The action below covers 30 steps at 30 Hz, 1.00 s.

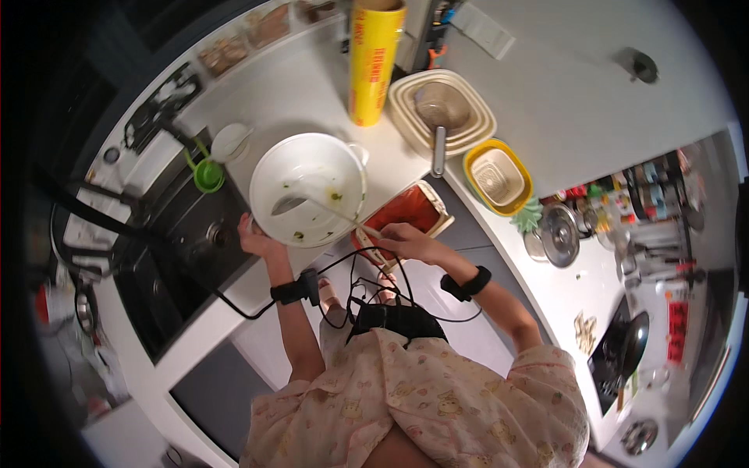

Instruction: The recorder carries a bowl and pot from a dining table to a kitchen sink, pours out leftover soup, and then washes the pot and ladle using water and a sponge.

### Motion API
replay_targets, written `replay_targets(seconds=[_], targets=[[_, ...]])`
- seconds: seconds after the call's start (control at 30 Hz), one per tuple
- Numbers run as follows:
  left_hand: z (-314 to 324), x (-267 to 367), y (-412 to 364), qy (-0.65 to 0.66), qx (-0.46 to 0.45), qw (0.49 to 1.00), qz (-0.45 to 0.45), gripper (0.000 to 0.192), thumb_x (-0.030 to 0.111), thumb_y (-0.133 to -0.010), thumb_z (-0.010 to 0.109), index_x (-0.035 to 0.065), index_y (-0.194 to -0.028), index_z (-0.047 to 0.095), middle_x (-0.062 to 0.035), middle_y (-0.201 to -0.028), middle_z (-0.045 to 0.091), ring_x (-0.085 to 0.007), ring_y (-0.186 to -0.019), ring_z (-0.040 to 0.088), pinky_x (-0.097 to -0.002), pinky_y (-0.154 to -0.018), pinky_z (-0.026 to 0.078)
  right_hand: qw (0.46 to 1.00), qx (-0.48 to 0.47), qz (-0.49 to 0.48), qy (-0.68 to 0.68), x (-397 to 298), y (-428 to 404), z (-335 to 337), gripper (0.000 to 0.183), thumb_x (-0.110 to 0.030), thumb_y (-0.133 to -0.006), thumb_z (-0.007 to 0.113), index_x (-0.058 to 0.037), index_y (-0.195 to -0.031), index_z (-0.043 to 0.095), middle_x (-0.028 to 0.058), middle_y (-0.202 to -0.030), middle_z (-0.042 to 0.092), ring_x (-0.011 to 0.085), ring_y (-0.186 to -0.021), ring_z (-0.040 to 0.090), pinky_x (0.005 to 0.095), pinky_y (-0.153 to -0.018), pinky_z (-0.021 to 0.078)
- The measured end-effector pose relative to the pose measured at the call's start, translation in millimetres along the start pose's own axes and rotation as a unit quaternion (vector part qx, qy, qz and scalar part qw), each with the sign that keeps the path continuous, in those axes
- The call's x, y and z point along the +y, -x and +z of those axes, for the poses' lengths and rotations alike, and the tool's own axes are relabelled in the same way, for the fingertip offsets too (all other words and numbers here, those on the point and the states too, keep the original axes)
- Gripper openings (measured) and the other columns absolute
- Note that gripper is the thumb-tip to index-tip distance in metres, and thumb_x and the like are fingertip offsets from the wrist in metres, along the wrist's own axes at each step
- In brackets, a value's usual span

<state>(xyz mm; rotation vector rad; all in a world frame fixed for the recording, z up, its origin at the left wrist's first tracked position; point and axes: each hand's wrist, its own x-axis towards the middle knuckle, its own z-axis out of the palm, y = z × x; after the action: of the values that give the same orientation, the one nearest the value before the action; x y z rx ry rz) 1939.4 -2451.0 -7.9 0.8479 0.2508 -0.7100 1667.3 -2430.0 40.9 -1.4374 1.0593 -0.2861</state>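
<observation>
A large white pot-like bowl [275, 169] with side handles is held tilted towards me at the counter's front edge. My left hand [257, 238] grips its near left handle. Scraps of green food cling to the inside. My right hand [406, 241] holds the handle of a long spoon [289, 203], whose bowl rests inside the white vessel. Below and to the right of it stands a bin [442, 202] with a red bag [404, 212] lining it. Black bands with cables circle both my wrists.
A black sink [193, 234] with a dark faucet [88, 205] lies to the left. Behind stand a yellow roll of cling film [374, 64] and nested cream basins [404, 126] with a handled strainer [440, 108]. Yellow-rimmed baskets [497, 175] and a wok [636, 339] line the right counter.
</observation>
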Motion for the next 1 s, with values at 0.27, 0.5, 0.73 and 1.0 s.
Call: replay_targets(seconds=[0.27,0.5,0.73,1.0], targets=[[-27.2,-14.6,-49.4,-0.049,-0.082,0.995,0.028,0.025,0.020,-0.071,0.046,0.0012,-0.085,0.054,-0.0122,-0.086,0.053,-0.0259,-0.080,0.052,-0.0338,-0.071,0.044,0.992,0.007,0.042,-0.118,-4.4,-31.8,21.8,0.031,-0.024,-0.083,0.038,0.0015,-0.070,0.050,0.0028,-0.049,0.045,0.0091,-0.038,0.040,0.0228,-0.033,0.0318],[-22.7,1.3,-55.4,-0.078,-0.036,0.996,0.023,0.020,0.020,-0.070,0.046,0.0054,-0.079,0.055,-0.0017,-0.068,0.050,-0.0167,-0.066,0.051,-0.0278,-0.062,0.042,0.979,0.173,0.036,-0.105,21.8,-9.3,22.6,0.031,-0.027,-0.082,0.042,0.0007,-0.092,0.052,0.0092,-0.068,0.056,0.0116,-0.058,0.053,0.0233,-0.053,0.0447],[-11.7,-2.0,-40.6,-0.027,-0.066,0.997,-0.028,0.012,0.018,-0.068,0.048,0.0094,-0.074,0.053,0.0043,-0.052,0.036,-0.0094,-0.047,0.039,-0.0226,-0.051,0.035,0.880,0.420,0.198,-0.096,182.7,31.4,17.9,0.064,-0.056,-0.077,0.035,-0.0035,-0.114,0.038,0.0198,-0.110,0.043,0.0323,-0.103,0.042,0.0394,-0.084,0.0336],[-11.9,6.9,-31.1,-0.039,-0.008,0.999,0.023,0.020,0.020,-0.067,0.049,0.0059,-0.081,0.050,-0.0043,-0.071,0.049,-0.0195,-0.066,0.051,-0.0294,-0.064,0.043,0.882,0.225,0.084,-0.406,128.4,-2.2,35.2,0.096,-0.072,-0.067,0.031,-0.0029,-0.129,0.007,0.0145,-0.133,0.012,0.0301,-0.121,0.012,0.0425,-0.097,0.0059]])
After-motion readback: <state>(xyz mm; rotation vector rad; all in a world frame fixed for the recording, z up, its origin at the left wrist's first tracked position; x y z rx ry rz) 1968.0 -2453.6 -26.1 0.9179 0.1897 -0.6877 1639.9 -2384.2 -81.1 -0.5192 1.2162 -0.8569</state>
